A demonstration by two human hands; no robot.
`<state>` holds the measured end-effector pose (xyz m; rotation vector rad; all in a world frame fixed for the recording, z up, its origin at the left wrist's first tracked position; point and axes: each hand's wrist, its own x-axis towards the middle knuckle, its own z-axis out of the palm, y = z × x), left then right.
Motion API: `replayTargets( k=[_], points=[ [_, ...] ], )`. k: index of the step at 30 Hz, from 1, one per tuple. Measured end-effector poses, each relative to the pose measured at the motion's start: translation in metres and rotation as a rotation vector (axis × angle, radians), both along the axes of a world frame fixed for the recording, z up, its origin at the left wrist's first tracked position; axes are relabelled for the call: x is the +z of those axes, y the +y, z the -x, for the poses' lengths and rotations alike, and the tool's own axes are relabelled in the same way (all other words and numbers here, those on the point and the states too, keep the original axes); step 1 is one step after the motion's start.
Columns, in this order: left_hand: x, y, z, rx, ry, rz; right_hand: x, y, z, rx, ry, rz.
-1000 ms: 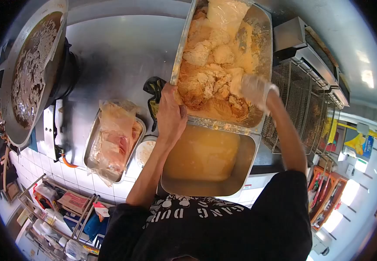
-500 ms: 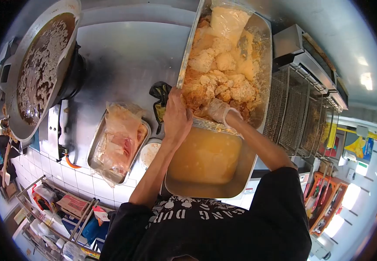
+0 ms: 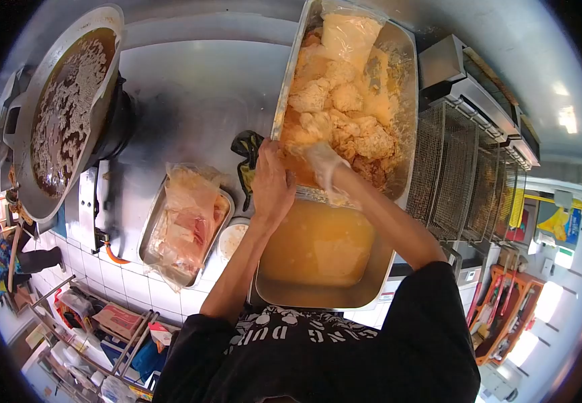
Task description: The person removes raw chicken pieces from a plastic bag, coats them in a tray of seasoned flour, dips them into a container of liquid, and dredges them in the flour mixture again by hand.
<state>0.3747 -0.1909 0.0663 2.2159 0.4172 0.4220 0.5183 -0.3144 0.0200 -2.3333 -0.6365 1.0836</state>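
Observation:
My left hand (image 3: 275, 180) is closed on the near left corner of a deep metal pan (image 3: 405, 158) of flour-coated chicken pieces (image 3: 365, 138). Inside that pan, my right hand (image 3: 324, 164) wears a clear plastic glove and sits low at the near left, among orange-brown coating. Motion blurs its fingers, and whatever they hold cannot be made out. A clear bag of pale flour (image 3: 351, 37) lies at the pan's far end. Directly in front of my body is a second metal pan (image 3: 324, 292), containing cloudy yellowish liquid.
To the left stands a large pan of dark oil (image 3: 72, 114) with foam. A small tray (image 3: 148, 245) bears raw meat in plastic, beside a white round tub (image 3: 234, 240). A black and yellow cloth (image 3: 247, 161) lies near my left hand. Wire fryer baskets (image 3: 445, 168) are at right.
My right hand has shifted left within the chicken pan, toward its near left corner. My left hand stays on the rim. At far left, a person in colourful clothing shows more.

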Motion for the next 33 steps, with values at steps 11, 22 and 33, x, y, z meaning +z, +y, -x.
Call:
replayTargets(
  k=[11,22,33],
  points=[
    [0.007,0.001,0.001,0.001,0.057,0.058,-0.013,0.024,-0.061,0.695,-0.550,0.837],
    [0.005,0.000,0.000,0.002,0.059,0.053,0.004,-0.003,0.029,0.374,-0.314,0.065],
    [0.001,0.002,0.002,-0.005,0.036,0.077,-0.029,-0.040,0.006,0.916,-0.137,0.556]
  ],
)
